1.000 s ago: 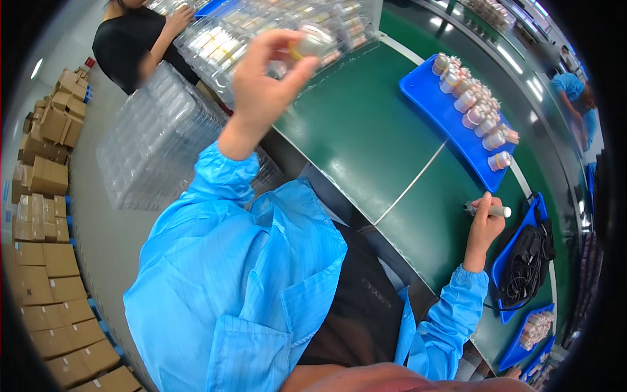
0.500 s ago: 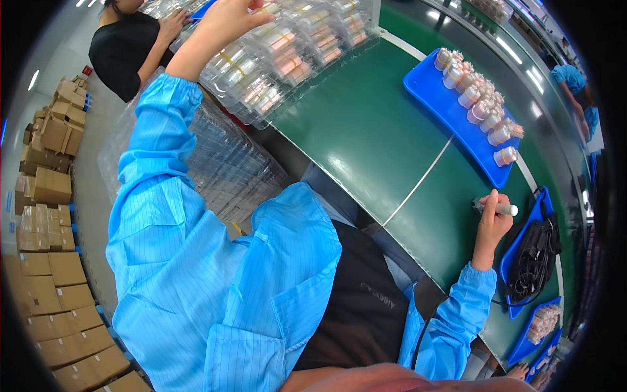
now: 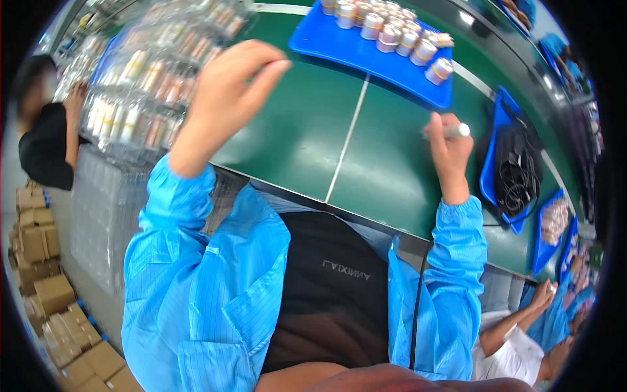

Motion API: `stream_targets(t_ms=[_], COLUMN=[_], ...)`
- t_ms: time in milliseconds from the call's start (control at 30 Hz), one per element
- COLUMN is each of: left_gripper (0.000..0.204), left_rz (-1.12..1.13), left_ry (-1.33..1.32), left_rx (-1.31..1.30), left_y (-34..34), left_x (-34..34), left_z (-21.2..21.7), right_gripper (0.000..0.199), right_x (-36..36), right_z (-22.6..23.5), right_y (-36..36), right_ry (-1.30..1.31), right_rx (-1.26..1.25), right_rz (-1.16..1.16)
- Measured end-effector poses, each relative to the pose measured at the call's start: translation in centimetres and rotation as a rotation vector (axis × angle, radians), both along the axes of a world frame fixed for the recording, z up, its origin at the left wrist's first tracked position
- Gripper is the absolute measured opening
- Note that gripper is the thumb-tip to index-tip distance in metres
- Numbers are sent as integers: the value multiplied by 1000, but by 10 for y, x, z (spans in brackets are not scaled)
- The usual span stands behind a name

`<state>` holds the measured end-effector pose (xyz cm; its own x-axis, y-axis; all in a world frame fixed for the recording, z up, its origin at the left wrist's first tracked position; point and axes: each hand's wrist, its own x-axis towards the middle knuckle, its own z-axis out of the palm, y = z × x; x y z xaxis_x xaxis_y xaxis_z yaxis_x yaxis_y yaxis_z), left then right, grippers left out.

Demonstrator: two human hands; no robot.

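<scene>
My left hand [image 3: 225, 98] is raised over the table's left part, in front of stacked clear plastic trays [image 3: 98, 140] of pale and copper-pink cylindrical parts. Its fingers are curled with the thumb against them; whatever they might hold is hidden and blurred. On the right, my right hand [image 3: 449, 153] is closed around a thick pale cylinder [image 3: 460, 130] that looks like a marker pen. Just beyond it lies a blue tray [image 3: 366, 64] with several silvery-white cylindrical parts [image 3: 388, 39] banded in yellow.
Right of my right hand, a blue tray [image 3: 486, 173] bears a black bundle of cables [image 3: 519, 176]. Another blue tray [image 3: 539, 251] of pinkish parts lies farther right. A person in black [image 3: 46, 153] stands at left, above cardboard boxes [image 3: 55, 294]. Other people work at right.
My left hand has come down and away from the plastic trays toward the table. My right hand still grips the pale cylinder. The whole view has turned and shifted.
</scene>
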<state>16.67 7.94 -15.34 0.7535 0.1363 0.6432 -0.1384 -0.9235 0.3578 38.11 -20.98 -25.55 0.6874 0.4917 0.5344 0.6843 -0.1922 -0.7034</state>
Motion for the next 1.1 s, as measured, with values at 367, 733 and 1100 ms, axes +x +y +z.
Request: stream_targets(t_ms=[367,733,1100], left_gripper=[53,46,46], left_rz=[49,-7,-638], left_ry=[-178,-114,104], left_rx=[69,14,-280], left_y=[-25,-35,-102], left_x=[219,205,139], left_z=[-94,-80,-113], right_gripper=[25,26,28], right_x=[6,5,13], right_z=[5,7,25], right_y=[3,-1,-18], right_ry=[7,9,313], right_rx=[0,-31,455], right_rz=[-38,-60,85])
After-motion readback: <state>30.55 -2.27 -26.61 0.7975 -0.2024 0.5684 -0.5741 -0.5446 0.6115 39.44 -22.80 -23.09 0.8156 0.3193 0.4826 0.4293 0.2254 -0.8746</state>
